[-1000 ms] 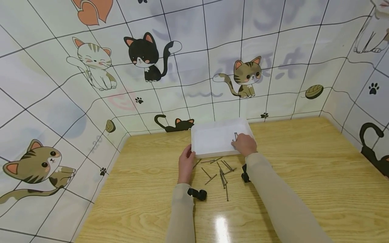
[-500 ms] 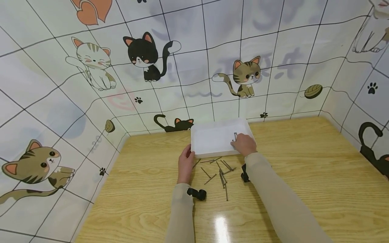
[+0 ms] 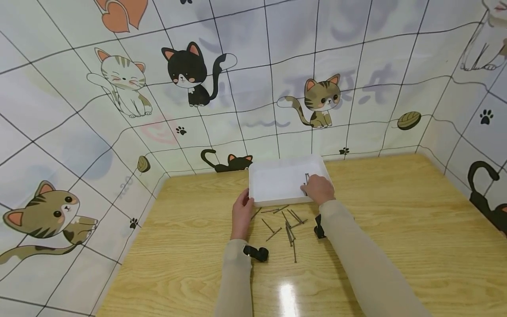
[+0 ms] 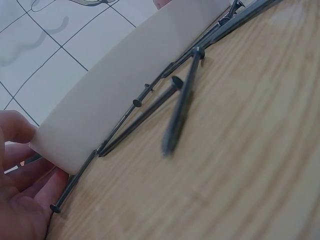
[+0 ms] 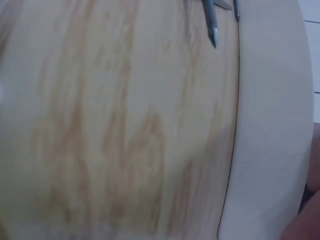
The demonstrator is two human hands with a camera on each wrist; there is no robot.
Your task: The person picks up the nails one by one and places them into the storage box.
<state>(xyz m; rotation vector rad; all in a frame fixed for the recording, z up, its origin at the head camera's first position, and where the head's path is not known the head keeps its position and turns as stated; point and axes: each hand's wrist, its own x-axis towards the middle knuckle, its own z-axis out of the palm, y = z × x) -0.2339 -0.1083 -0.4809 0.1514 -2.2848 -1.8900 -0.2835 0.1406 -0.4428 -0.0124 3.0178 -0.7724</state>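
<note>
A shallow white tray (image 3: 285, 201) lies on the wood-grain table, near the back wall. Its front left corner is gripped by my left hand (image 3: 240, 218), thumb at the rim; the left wrist view shows fingers against the tray wall (image 4: 115, 85). My right hand (image 3: 320, 189) reaches over the tray's front right edge and holds nails (image 3: 306, 177) low inside it; their exact number is hidden by the fingers. In front of the tray several loose nails (image 3: 295, 252) lie scattered and partly crossed. Only a sliver of the right hand (image 5: 306, 220) shows in the right wrist view.
The table (image 3: 190, 273) extends to both sides and toward me. Behind it stands a wall (image 3: 253, 79) printed with cartoon cats and grid lines. Black wrist cameras sit on the left cuff (image 3: 256, 253) and the right cuff (image 3: 319, 226).
</note>
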